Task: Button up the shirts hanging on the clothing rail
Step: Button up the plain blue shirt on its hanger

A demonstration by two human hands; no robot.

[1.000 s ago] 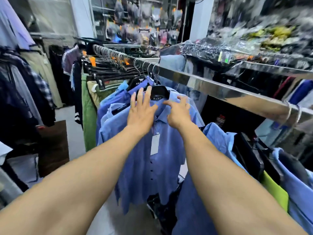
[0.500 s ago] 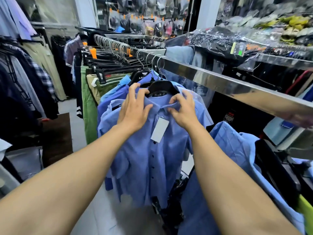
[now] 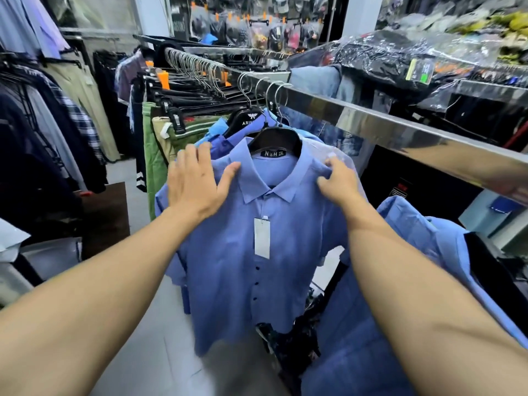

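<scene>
A blue short-sleeved shirt (image 3: 228, 270) hangs on a black hanger (image 3: 275, 138) from the shiny metal rail (image 3: 371, 121). Its front is closed, with dark buttons down the placket and a white tag (image 3: 262, 238) under the collar. My left hand (image 3: 194, 181) lies flat on the shirt's left shoulder, fingers straight, thumb toward the collar. My right hand (image 3: 338, 181) has curled fingers pinching the fabric at the right shoulder. More blue shirts (image 3: 217, 138) hang behind it on the rail.
Another blue shirt (image 3: 423, 252) hangs to the right, close to my right forearm. Green and beige trousers (image 3: 155, 144) hang on clip hangers further back. Dark garments (image 3: 34, 124) fill a rack at the left across a grey floor aisle (image 3: 160, 352). Bagged goods (image 3: 400, 52) lie on the shelf above.
Both hands have moved apart from the collar out to the shoulders. The shirt now faces me squarely, with the collar flat and the tag hanging straight.
</scene>
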